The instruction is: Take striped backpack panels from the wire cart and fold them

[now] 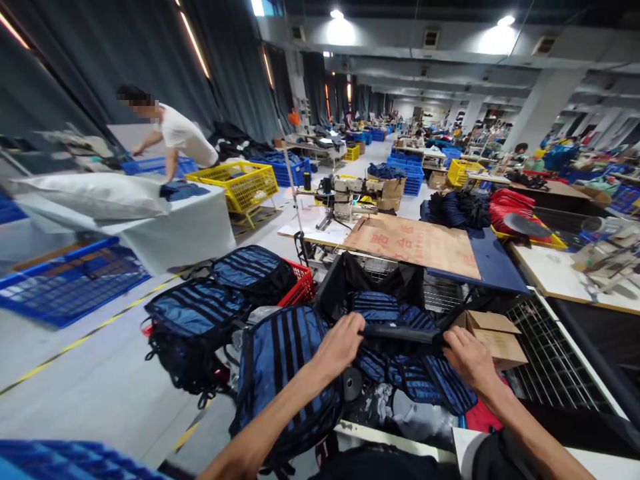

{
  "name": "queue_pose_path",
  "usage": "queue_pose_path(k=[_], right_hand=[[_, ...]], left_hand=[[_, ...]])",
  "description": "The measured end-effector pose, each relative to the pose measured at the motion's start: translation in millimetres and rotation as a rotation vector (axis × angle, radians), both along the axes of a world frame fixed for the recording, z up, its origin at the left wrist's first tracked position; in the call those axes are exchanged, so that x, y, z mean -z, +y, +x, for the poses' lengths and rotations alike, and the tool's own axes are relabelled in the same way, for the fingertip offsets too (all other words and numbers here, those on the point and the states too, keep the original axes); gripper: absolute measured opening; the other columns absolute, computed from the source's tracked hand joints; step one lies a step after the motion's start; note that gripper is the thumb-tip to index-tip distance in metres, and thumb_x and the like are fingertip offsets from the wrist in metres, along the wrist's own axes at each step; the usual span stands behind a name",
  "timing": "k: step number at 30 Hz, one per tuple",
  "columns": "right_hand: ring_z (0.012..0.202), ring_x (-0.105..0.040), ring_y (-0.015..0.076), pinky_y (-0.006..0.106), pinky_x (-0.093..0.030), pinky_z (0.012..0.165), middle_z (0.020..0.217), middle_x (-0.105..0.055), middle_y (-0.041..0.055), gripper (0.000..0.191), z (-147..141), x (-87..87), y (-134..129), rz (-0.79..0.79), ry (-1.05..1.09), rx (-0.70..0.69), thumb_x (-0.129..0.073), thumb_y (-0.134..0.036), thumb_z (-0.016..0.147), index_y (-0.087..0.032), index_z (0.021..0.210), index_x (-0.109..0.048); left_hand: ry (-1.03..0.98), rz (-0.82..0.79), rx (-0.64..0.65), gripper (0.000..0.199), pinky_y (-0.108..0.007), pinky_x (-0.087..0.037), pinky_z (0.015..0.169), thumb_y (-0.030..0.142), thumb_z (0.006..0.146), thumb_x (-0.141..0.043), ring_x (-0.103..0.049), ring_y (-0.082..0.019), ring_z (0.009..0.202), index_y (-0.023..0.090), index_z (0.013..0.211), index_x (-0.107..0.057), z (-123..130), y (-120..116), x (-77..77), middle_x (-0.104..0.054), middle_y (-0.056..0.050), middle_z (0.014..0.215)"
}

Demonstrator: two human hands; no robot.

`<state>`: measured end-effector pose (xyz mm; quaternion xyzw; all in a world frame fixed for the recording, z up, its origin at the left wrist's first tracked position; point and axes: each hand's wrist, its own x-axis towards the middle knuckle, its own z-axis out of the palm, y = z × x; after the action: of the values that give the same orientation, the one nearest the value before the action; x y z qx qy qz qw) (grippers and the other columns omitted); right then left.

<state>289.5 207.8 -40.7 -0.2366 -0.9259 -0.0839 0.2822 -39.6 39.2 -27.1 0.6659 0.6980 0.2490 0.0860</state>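
A dark strip of fabric point(400, 334) is stretched almost level between my two hands. My left hand point(341, 341) is closed around its left end, and my right hand point(469, 355) grips the right end. Below the strip lie blue-and-black striped fabric pieces point(425, 380) in a black-lined bin point(336, 283). Just left of my left forearm stands a blue backpack point(280, 353) with black vertical bands. My fingertips are partly hidden by the backs of my hands.
More blue backpacks point(200, 303) are piled at the left by a red crate point(299, 283). A cardboard box point(495, 337) sits right of my right hand. Ahead are a sewing machine point(347, 197) and a cardboard sheet point(415, 243). A co-worker point(187, 137) bends over a table at the left.
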Motion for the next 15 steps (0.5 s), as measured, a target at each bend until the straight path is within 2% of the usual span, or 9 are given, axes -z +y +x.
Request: queue_pose_path(k=[3,5,7,9,12,15], right_hand=[[0.079,-0.063,0.0188,0.028,-0.039,0.062,0.085,-0.065,0.0026,0.016,-8.3,-11.9,-5.2,0.092,0.042,0.008,-0.055,-0.018,0.106,-0.024,0.092,-0.06],[0.081,-0.065,0.019,0.028,-0.042,0.065,0.087,-0.066,0.0033,0.015,-11.3,-21.8,-4.0,0.084,0.104,0.054,-0.055,-0.02,0.108,-0.024,0.095,-0.061],[0.08,-0.065,0.0198,0.029,-0.044,0.067,0.087,-0.064,0.0034,0.014,-10.8,-29.6,0.2,0.062,0.137,0.085,-0.053,-0.021,0.11,-0.023,0.098,-0.06],[0.079,-0.066,0.0211,0.031,-0.047,0.066,0.09,-0.064,0.0042,0.013,-8.7,-34.5,3.7,0.017,0.118,0.094,-0.049,-0.021,0.11,-0.023,0.104,-0.06],[0.087,-0.069,0.0247,0.034,-0.055,0.069,0.102,-0.068,0.0086,0.016,-9.9,-39.2,0.1,-0.061,0.084,0.085,-0.046,-0.019,0.11,-0.022,0.116,-0.06],[0.12,-0.07,0.033,0.047,-0.062,0.095,0.132,-0.07,0.018,0.029,-21.7,-42.8,-18.2,-0.069,0.111,0.019,-0.054,-0.026,0.109,-0.019,0.137,-0.059]], left_hand=[[0.402,0.327,-0.104,0.03,-0.033,-0.056,0.08,0.0,0.094,-0.049,-0.066,-0.024,0.101,0.024,0.111,-0.056,-26.8,26.1,-0.5,-0.067,-0.007,0.106],[0.568,0.527,-0.073,0.033,-0.03,-0.055,0.073,-0.001,0.097,-0.048,-0.068,-0.022,0.089,0.023,0.118,-0.057,-41.6,37.1,-9.4,-0.067,-0.006,0.101],[0.658,0.692,-0.025,0.032,-0.031,-0.055,0.074,0.001,0.102,-0.048,-0.067,-0.02,0.082,0.022,0.124,-0.057,-48.8,40.4,-22.6,-0.067,-0.004,0.096],[0.703,0.779,-0.016,0.031,-0.032,-0.055,0.078,0.004,0.105,-0.049,-0.068,-0.02,0.084,0.02,0.13,-0.057,-47.7,37.0,-36.3,-0.067,-0.004,0.093],[0.747,0.803,-0.013,0.03,-0.03,-0.051,0.069,0.005,0.107,-0.05,-0.065,-0.019,0.077,0.015,0.134,-0.06,-31.7,24.6,-49.9,-0.063,-0.002,0.084],[0.754,0.812,0.065,0.028,-0.028,-0.046,0.061,0.005,0.107,-0.05,-0.061,-0.017,0.068,0.013,0.129,-0.065,-0.3,11.1,-51.1,-0.057,0.0,0.077]])
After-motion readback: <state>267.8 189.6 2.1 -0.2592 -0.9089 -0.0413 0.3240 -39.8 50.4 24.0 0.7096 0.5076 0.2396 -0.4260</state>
